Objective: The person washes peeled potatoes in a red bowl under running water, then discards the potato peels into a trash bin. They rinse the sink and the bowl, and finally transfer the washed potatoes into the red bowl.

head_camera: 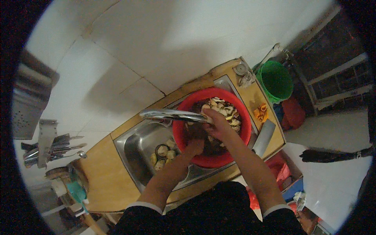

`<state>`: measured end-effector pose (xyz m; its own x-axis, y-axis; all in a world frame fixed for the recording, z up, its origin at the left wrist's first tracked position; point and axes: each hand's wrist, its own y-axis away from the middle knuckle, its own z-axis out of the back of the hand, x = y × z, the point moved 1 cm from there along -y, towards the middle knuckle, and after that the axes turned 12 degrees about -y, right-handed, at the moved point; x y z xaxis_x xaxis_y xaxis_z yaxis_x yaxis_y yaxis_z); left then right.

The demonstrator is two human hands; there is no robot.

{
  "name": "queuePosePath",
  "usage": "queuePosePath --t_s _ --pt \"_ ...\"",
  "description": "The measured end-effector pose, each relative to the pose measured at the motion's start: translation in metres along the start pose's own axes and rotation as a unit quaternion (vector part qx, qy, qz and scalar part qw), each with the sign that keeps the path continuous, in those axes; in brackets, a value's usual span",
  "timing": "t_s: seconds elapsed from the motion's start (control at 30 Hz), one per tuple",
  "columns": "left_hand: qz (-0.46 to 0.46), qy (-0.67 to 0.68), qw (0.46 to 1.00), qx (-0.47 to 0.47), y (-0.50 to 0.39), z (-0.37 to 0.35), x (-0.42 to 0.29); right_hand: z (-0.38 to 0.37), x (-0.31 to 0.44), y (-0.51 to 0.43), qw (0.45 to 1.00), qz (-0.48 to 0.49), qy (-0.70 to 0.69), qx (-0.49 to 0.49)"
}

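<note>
A red plastic basin (212,163) rests over the right part of the sink, with dark water and many pale, peel-like pieces (227,110) inside. My left hand (196,146) reaches into it from the near side. Its fingers are lost in the dark interior, so a hold cannot be made out. At the tip of the chrome faucet spout (173,114), above the basin, is my right hand (216,124) with its fingers around or beside the spout's end. Whether it grips the spout is unclear. Several pale, roundish vegetable pieces (163,152) lie around the drain in the steel sink (132,149).
A cleaver (265,136) lies on the right of the wooden counter (107,179), near an orange crumpled item (261,113). Beyond the counter's right edge stands a green bucket (276,80). Utensils (55,148) hang on the left wall. A box (289,179) sits low at right.
</note>
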<state>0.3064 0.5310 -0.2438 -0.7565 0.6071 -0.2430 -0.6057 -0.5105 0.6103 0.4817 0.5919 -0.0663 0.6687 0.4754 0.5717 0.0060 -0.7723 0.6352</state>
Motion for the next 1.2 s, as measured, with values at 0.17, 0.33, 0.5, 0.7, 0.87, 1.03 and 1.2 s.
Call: queuePosePath --t_s 0.17,0.33,0.5,0.7,0.87,1.03,1.2 --pt "-0.129 0.188 0.964 0.138 -0.025 0.044 0.040 0.051 -0.003 0.021 0.978 -0.066 -0.158 -0.117" --pt "0.012 0.178 0.980 -0.089 -0.039 0.084 0.040 0.096 -0.025 0.057 0.985 -0.039 -0.095 -0.141" --pt "-0.010 0.184 0.937 -0.298 -0.006 0.164 0.022 0.118 -0.061 0.074 0.982 -0.034 -0.114 -0.149" --pt "0.028 0.042 0.987 -0.156 0.023 0.237 0.066 0.097 -0.100 0.058 0.997 -0.008 -0.066 -0.038" --pt "0.082 -0.031 0.983 -0.163 0.024 0.265 0.098 0.039 -0.154 0.045 0.992 -0.031 -0.125 -0.006" --pt "0.168 -0.086 0.969 -0.157 0.024 0.274 0.102 -0.008 -0.200 0.065 0.940 -0.061 0.302 0.145" --pt "0.117 0.050 0.988 -0.082 0.022 0.239 0.085 -0.046 -0.273 0.053 0.783 0.039 0.579 0.225"
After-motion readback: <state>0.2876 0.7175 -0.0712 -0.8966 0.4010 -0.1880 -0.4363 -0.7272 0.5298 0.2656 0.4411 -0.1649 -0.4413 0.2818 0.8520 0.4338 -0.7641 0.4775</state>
